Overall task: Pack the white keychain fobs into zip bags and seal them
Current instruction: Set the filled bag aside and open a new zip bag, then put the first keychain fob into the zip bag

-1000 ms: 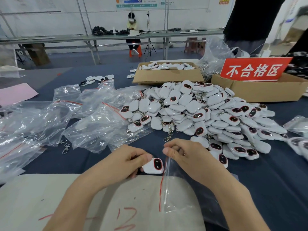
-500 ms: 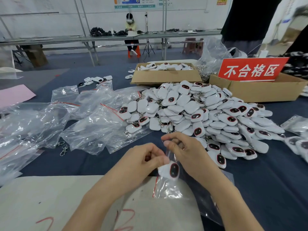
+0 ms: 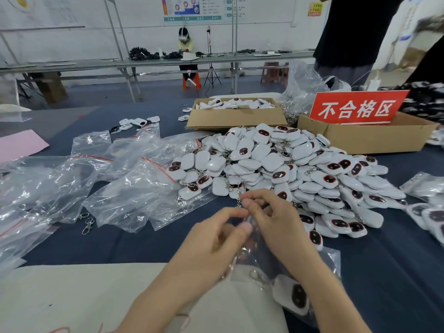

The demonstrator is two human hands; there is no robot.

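A pink sheet (image 3: 20, 145) lies at the far left on the table (image 3: 389, 272). Next to it, empty bags (image 3: 72, 183) with red zip strips are spread in a loose heap, and two loose clasps (image 3: 87, 223) lie at its near edge. A cream board (image 3: 72, 296) covers the near part of the table. Above it, my left hand (image 3: 211, 248) pinches the top of a zip bag (image 3: 255, 263) between thumb and forefinger. My right hand (image 3: 281, 227), touching the left, pinches the same top edge with curled fingers. I cannot tell whether the zip is closed. The bag hangs down from both hands; one fob (image 3: 293, 296) sits in its bottom, dark window up, at the board's right edge under my right forearm. Beyond the hands, the pile (image 3: 300, 171) of unpacked fobs fills the middle of the table. Behind it stands an open box (image 3: 235, 116) holding more fobs. To the right, a second box (image 3: 372, 138) carries a red sign (image 3: 355, 108). Packed bags (image 3: 430, 212) lie at the far right.
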